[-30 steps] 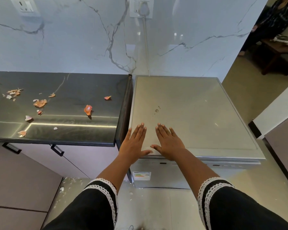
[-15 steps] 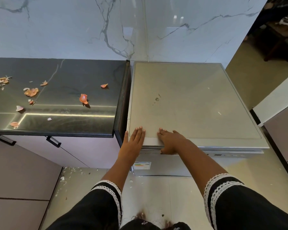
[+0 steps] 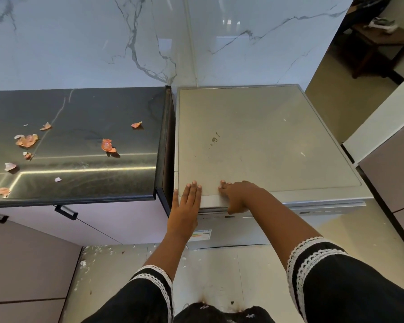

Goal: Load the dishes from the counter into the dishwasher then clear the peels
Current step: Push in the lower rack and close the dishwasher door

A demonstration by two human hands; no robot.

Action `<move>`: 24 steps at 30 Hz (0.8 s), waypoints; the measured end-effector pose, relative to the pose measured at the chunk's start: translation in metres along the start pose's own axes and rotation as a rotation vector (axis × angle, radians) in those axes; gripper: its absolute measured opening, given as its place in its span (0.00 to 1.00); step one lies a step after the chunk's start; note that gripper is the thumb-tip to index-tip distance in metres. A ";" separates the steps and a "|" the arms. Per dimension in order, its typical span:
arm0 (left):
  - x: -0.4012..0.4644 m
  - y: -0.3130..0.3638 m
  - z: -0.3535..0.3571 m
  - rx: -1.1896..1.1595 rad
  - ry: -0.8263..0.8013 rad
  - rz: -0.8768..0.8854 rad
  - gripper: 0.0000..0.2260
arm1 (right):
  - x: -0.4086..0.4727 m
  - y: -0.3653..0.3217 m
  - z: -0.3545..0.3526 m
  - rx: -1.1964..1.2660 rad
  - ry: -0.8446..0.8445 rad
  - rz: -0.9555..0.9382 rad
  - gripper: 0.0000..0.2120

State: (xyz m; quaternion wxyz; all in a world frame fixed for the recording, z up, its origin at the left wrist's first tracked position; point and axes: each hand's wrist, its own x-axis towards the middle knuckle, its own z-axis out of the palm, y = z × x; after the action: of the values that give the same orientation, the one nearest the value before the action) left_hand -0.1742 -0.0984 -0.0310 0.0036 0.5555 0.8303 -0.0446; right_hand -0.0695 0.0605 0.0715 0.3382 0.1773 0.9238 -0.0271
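The silver dishwasher stands to the right of the dark counter, its door closed. My left hand lies flat with straight fingers over the front left corner of its top. My right hand hooks over the front edge, fingertips on top and thumb tucked under the lip above the door. Several orange and pale peels lie scattered on the counter, the largest near its middle and a cluster to the left. No dishes show on the counter.
A marble wall rises behind the counter and dishwasher. Cabinet doors with a black handle sit under the counter. Small white scraps litter the floor at the cabinet base. A cabinet stands close on the right.
Both hands have slid back from the middle of the dishwasher top to its front edge. My right hand has gone from flat to curled over the edge.
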 end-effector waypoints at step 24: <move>0.031 -0.023 -0.081 -0.367 -0.474 0.037 0.28 | -0.008 0.011 0.021 0.317 0.025 -0.038 0.38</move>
State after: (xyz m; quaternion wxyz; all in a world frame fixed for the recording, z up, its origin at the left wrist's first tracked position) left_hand -0.2042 -0.0721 0.0496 0.2985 0.5349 0.7901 -0.0221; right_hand -0.0473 0.0645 0.0611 0.2939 0.2114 0.9153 -0.1766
